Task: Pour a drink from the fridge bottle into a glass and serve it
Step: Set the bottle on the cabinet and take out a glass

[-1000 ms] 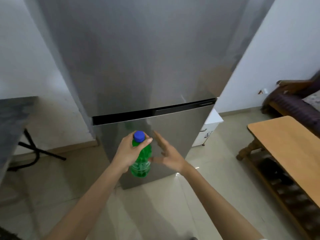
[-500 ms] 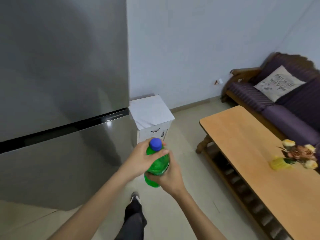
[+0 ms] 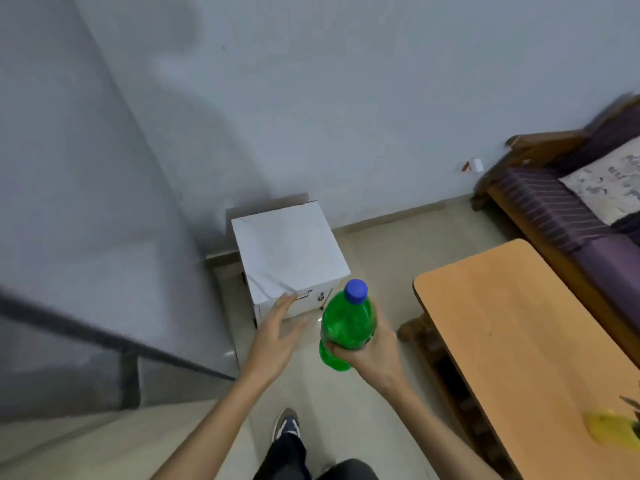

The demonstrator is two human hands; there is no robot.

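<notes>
Head view: right grip (image 3: 374,351) clasps green bottle (image 3: 348,320) low, cap (image 3: 356,291) up, likely for carrying to counter (image 3: 519,323); left grip (image 3: 277,332) released alongside.

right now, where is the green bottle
In the head view the green bottle is low and centre, gripped near its base by the right hand, between the white box on the left and the wooden table on the right.
</notes>
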